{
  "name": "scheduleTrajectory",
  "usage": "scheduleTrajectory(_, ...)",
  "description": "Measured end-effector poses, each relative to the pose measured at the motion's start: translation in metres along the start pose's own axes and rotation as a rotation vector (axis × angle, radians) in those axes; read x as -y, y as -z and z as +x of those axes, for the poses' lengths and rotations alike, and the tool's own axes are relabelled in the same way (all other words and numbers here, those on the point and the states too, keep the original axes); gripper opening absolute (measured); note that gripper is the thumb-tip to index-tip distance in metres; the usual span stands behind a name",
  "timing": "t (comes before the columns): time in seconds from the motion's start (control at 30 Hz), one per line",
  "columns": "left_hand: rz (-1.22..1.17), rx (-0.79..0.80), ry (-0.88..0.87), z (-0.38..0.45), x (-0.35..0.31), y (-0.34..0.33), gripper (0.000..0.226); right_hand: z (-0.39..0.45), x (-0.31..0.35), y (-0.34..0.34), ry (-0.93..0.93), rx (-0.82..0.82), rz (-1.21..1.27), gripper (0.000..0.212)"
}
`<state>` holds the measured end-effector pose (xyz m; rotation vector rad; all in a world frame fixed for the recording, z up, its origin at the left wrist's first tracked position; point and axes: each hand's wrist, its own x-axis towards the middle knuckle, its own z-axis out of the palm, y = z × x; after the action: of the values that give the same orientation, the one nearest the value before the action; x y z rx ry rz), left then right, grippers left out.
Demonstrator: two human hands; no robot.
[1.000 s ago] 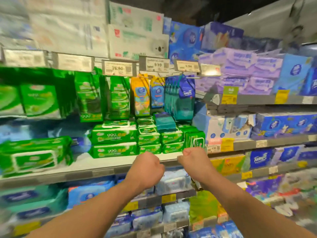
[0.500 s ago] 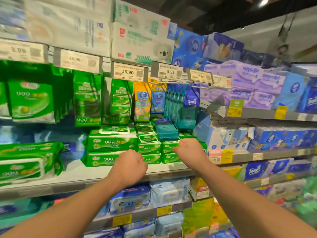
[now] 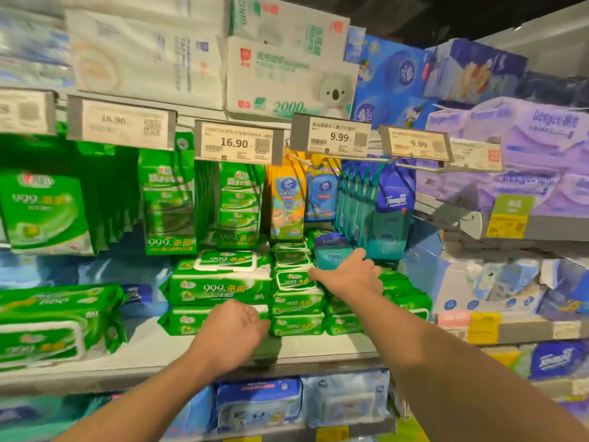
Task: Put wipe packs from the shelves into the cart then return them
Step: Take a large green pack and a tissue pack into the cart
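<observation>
Head view: reaching toward a store shelf (image 3: pixel 153 355) stocked with green wipe packs. Right hand (image 3: pixel 350 275) stretching out over the stack of small green wipe packs (image 3: pixel 296 301), fingers spread apart, thumb pointing left across the top pack, fingertips nearing a teal pack (image 3: pixel 331 250) sitting on top of the neighbouring pile; gripping nothing, though whether the palm is touching the packs beneath cannot be told. Left hand (image 3: pixel 232 330) hovering lower, in front of the two large green wipe packs (image 3: pixel 220 282) stacked one on the other, fingers curled loosely inward, holding nothing. Sitting further left on the same shelf, another big green wipe pack (image 3: pixel 54 323), blurred. Hanging above, more green packets (image 3: pixel 239 202), an orange packet (image 3: pixel 287 202) and a row of teal Tempo packets (image 3: pixel 385 218), beneath price tags (image 3: pixel 237 143) reading 16.90 and 9.99. Showing below the shelf, blue and pale wipe packs (image 3: pixel 258 403) on a lower level. No cart showing anywhere in this view.
</observation>
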<state>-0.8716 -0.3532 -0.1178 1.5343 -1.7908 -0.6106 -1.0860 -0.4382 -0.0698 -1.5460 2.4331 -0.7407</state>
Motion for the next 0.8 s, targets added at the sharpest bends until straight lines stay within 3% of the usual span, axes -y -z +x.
scheduleTrajectory(0.07,-0.015,-0.005,0.006,0.009,-0.007,-0.005,0.051,0.008,0.003,-0.006,-0.001,0.016,0.003,0.107)
scheduleTrajectory(0.23,-0.052,0.016,0.043,0.030,-0.024,-0.014,0.035,0.023,-0.001,-0.014,0.021,-0.041,0.075,0.084)
scheduleTrajectory(0.4,-0.382,0.080,0.213,0.037,-0.048,-0.019,0.022,0.017,-0.019,-0.002,0.053,-0.066,0.289,0.074)
scheduleTrajectory(0.6,-0.737,0.322,0.401,0.042,-0.082,-0.022,0.055,-0.046,-0.042,0.001,0.168,-0.146,0.535,0.062)
scheduleTrajectory(0.73,-0.972,0.263,0.378,0.037,-0.103,-0.029,0.071,-0.099,-0.054,-0.002,0.386,-0.157,0.642,0.062)
scheduleTrajectory(0.8,-1.057,0.170,0.358,0.038,-0.104,-0.033,0.078,-0.118,-0.062,0.000,0.492,-0.112,0.743,0.049)
